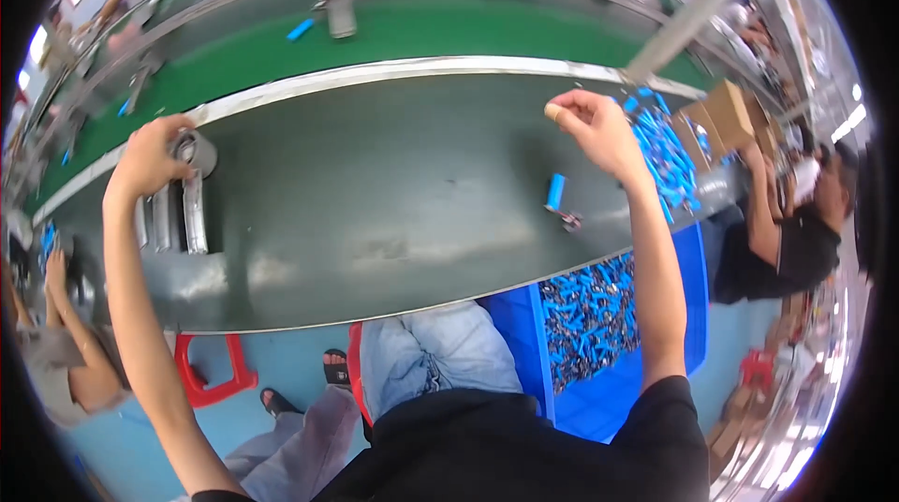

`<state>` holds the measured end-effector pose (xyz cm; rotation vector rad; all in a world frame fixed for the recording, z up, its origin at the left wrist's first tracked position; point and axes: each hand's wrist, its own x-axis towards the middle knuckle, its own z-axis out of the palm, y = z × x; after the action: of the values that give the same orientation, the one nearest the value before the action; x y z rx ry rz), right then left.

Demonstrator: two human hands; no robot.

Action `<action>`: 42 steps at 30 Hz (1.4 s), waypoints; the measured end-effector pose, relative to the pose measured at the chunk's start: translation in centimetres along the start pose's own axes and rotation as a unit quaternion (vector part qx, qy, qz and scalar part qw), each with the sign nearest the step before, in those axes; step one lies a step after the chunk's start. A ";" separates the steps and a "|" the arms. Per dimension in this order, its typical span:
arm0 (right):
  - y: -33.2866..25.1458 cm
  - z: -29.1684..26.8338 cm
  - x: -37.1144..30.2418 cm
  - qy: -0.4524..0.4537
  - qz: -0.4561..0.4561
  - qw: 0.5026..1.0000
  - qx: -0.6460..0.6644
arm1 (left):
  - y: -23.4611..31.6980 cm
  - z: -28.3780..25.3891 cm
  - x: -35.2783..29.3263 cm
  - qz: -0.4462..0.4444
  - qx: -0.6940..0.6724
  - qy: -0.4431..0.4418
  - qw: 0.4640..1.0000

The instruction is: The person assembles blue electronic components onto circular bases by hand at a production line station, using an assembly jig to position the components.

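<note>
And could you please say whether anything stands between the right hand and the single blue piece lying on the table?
Nothing visible does: only tabletop shows between the right hand and the single blue piece. The blue pile lies off to the right.

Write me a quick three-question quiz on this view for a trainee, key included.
1. Where is the blue bin?
A) On the worktop
B) To the right of the person's lap
C) To the left of the person's lap

2. True or false: the right hand lies flat on the worktop with its fingers spread wide.

3. Fill in the missing word: the hand at the grey round piece is the person's ____ hand.

Key:
1. B.
2. False; its fingers are curled in.
3. Left; the left hand is at that piece.
</note>
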<state>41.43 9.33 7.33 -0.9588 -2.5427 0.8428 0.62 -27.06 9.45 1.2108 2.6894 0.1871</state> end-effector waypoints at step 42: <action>-9.4 8.0 -9.8 -0.204 -0.047 0.794 0.570 | 21.2 10.7 -13.5 0.311 -0.463 0.240 0.795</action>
<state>40.26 -6.34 6.18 -0.2288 -1.6773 2.3044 27.22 -22.82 4.66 1.6925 1.8114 1.8430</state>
